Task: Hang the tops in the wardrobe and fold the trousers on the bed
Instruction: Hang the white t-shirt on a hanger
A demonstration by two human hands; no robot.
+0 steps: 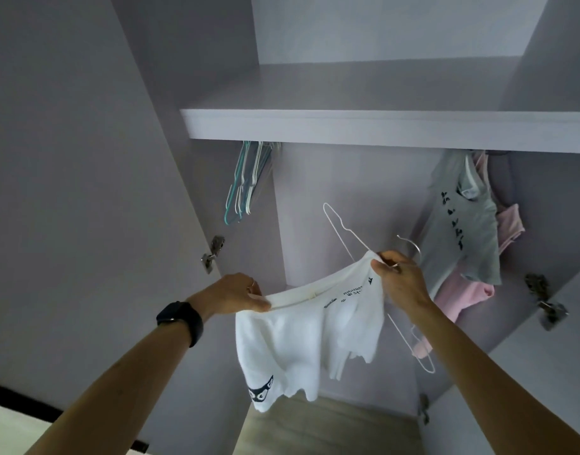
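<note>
A white top [298, 336] with small black print hangs between my two hands in front of the open wardrobe. My left hand [236, 295] pinches its collar edge on the left. My right hand [401, 280] grips the other side of the collar together with a white wire hanger [339, 229], whose one arm sticks up to the left and whose other arm runs down behind the top. The hanger's hook shows just above my right hand.
Several empty hangers [246, 182] hang under the wardrobe shelf [347, 128] at the left. A grey top [462, 221] and a pink garment [462, 297] hang at the right. Both wardrobe doors stand open, with metal hinges [213, 252] showing.
</note>
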